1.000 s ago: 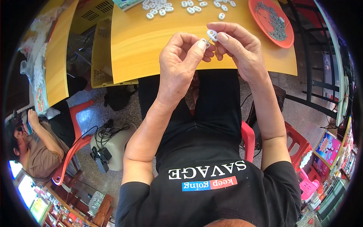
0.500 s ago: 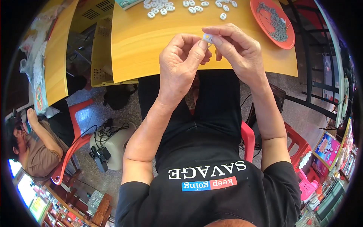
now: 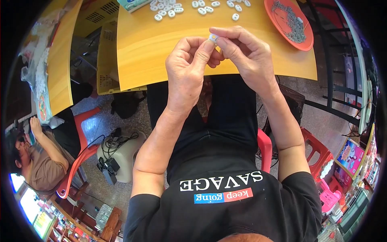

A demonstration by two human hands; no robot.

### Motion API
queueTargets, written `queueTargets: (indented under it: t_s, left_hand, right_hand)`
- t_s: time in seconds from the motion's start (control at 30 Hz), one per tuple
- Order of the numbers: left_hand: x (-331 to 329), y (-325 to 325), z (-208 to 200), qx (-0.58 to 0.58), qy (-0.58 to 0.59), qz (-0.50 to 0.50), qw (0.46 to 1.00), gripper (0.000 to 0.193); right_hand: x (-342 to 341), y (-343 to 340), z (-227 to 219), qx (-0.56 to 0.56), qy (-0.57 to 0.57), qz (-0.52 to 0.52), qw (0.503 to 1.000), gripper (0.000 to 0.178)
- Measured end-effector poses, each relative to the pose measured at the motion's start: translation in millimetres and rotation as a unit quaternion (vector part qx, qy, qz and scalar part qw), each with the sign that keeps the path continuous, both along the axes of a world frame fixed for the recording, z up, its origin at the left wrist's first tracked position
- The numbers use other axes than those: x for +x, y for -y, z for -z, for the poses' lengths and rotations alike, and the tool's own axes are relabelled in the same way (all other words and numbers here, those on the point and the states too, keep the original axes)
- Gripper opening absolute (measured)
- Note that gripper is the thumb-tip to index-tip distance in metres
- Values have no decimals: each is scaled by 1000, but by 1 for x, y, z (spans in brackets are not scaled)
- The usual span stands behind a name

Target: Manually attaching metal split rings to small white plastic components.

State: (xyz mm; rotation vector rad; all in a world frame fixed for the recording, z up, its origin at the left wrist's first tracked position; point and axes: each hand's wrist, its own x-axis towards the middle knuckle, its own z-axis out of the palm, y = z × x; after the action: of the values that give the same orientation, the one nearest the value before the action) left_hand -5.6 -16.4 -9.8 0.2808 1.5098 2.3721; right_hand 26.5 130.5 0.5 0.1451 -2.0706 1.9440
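Observation:
A small white plastic oval piece with holes is pinched between my two hands above the near part of the yellow wooden table. My left hand is closed, its thumb and forefinger on the piece's left side. From the other side my right hand grips the same piece between thumb and forefinger. Fingers cover part of it, and I cannot make out whether a smaller part sits in it. Several similar white oval pieces lie scattered at the table's far side.
A red oval plate of small grey metal parts stands at the table's right. At the far left edge is a teal box. Another person sits at left, near a beige stool with black cables. A black metal rack stands at right.
Both my hands have shifted slightly left with the white piece, which is turned a little between the fingers. Everything on the table looks unmoved, apart from a slight shift of the view.

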Motion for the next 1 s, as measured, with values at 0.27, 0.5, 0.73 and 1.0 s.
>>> queueTargets:
  t_s: [0.27, 0.5, 0.73, 1.0]
  left_hand:
    - [1, 6, 5, 17, -114, 9, 993, 26]
    - [-1, 12, 2, 71, -155, 66, 983, 37]
    - [4, 11, -4, 152, -80, 67, 983, 20]
    - [-3, 16, 3, 165, -126, 39, 977, 18]
  right_hand:
    - [-1, -4, -8, -222, 96, -81, 967, 35]
    - [3, 15, -21, -341, 134, -132, 921, 66]
    - [8, 30, -23, -338, 130, -143, 921, 72]
    - [5, 38, -21, -339, 130, -125, 923, 78]
